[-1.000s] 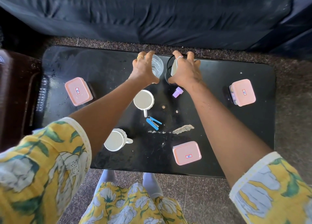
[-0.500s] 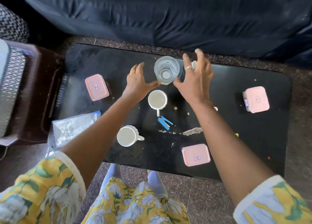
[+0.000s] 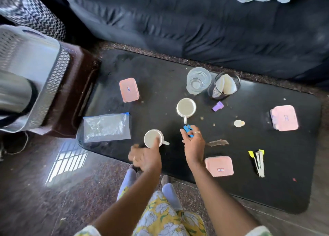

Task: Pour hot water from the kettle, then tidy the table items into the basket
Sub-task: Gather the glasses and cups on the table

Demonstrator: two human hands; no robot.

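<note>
— What is nearest to the person?

— The left hand point(image 3: 145, 158) is blurred, fingers loose, one fingertip at the near white mug point(image 3: 153, 138); it grips nothing. The right hand point(image 3: 193, 144) is half open over the blue clip point(image 3: 188, 130); whether it holds it, I cannot tell.

— And further away?

— The second mug point(image 3: 186, 108), then the glass point(image 3: 198, 80) beside the mesh cup point(image 3: 224, 85). The basket point(image 3: 53, 79) stands at the far left on a brown stool point(image 3: 74, 100), beside the table point(image 3: 160, 72), with the kettle point(image 3: 15, 95) in it.
</note>
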